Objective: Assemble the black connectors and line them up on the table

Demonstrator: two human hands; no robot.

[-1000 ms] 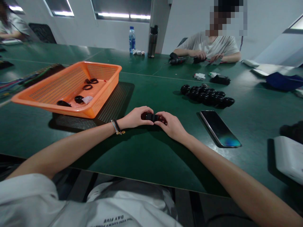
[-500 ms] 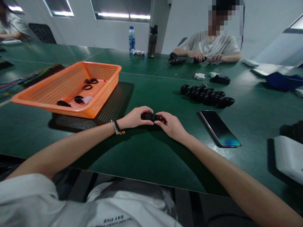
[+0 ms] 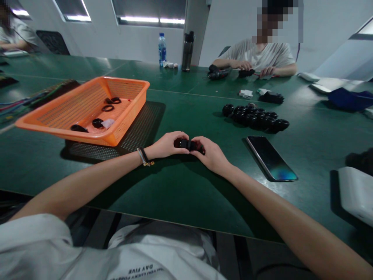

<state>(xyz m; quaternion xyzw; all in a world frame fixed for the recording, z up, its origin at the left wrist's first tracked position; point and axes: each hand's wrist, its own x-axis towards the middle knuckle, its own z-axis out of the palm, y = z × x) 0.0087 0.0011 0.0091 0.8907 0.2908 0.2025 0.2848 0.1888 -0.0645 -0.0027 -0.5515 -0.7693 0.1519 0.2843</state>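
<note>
The left hand (image 3: pixel 167 145) and right hand (image 3: pixel 212 154) both pinch a small black part (image 3: pixel 185 144) between them; an uneven grip (the grasp hides much of it) could let it slip onto the green table (image 3: pixel 180 190) beneath, perhaps rolling away.

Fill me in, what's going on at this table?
A person's left grip and right grip meet on a small black part, much of it hidden. To the left, the basket holds a few loose pieces. To the right lie a phone and, beyond it, a cluster of black pieces. Across the table, a co-worker handles a dark item.
</note>
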